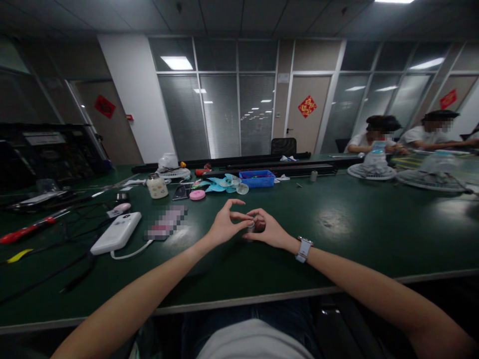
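Note:
In front of me, over the green table, my two hands meet on a small rounded part (259, 223), reddish-brown with a silvery metal end. Its exact kind is too small and dim to make out. My right hand (276, 232) curls round it from the right, thumb below and fingers above. From the left, my left hand (225, 224) pinches at its silvery end between thumb and a finger, the index finger raised clear. A watch with a pale strap (304, 249) is on my right wrist.
Left of my hands lie a phone (166, 223), a white power bank (117, 233), black cables and a red-handled screwdriver (28, 230). Farther back are a patterned bottle (156, 186), pink disc (197, 195), light-blue fan blades (220, 183) and blue bin (257, 178). Two people sit at right beside fan parts (372, 169).

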### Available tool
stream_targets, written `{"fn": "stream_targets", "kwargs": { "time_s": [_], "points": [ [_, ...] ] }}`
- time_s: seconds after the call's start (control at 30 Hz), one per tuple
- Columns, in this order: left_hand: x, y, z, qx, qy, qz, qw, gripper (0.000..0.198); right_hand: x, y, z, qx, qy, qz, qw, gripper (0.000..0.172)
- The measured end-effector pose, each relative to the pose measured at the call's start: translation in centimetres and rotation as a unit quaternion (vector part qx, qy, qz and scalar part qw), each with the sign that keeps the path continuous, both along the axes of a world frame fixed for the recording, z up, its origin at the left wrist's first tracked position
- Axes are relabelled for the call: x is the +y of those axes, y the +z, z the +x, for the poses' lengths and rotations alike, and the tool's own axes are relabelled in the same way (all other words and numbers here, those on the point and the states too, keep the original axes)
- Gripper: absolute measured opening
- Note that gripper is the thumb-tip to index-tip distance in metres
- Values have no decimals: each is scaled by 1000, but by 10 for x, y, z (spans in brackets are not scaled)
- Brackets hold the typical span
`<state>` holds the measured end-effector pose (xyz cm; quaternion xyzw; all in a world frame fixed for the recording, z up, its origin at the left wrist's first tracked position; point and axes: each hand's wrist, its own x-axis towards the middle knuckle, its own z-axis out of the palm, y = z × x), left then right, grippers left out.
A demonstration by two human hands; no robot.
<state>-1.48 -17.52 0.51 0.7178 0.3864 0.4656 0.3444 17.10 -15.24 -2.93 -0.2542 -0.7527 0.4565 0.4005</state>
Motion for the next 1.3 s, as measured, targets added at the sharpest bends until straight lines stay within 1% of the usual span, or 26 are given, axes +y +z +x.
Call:
{"fn": "stream_targets", "kwargs": {
  "time_s": [0.1, 0.17, 0.27, 0.33, 0.5, 0.63, 0.8, 0.9, 1.0, 1.2, 1.23, 1.3],
  "points": [
    [2, 1, -2, 28, -27, 4, 999, 51, 0, 1, 0, -15, -7, 12, 1000, 63],
    [3, 1, -5, 34, -64, 1, 997, 47, -2, 3, 0, -18, -12, 17, 1000, 63],
    [5, 1, -8, 25, -116, -26, 993, 47, -4, 6, 0, -16, -8, 9, 1000, 62],
    [6, 1, -10, 19, -122, -37, 992, 48, -5, 7, 0, -16, -4, 4, 1000, 62],
    [8, 0, -9, 27, -63, -7, 998, 48, -4, 4, 1, -17, -13, 2, 1000, 65],
    [7, 1, -5, 39, -26, 10, 999, 45, -3, 2, 1, -9, -8, 1, 1000, 66],
    [6, 1, 1, 50, 32, 48, 997, 39, -4, 4, -1, -1, -7, -13, 1000, 65],
    [8, -1, 3, 48, 66, 52, 995, 41, -5, 6, -1, -10, -10, -14, 1000, 65],
    [8, -3, 5, 40, 83, 56, 994, 44, -4, 6, -1, -19, -18, -7, 1000, 65],
    [1, -2, 9, 64, 124, 111, 984, 43, -3, 5, -1, -19, -22, 4, 1000, 64],
    [1, -2, 8, 64, 122, 114, 984, 42, -3, 4, -1, -19, -23, 5, 1000, 64],
    [0, -2, 7, 59, 99, 110, 987, 38, -2, 3, -1, -16, -22, 6, 1000, 63]
  ]
}}
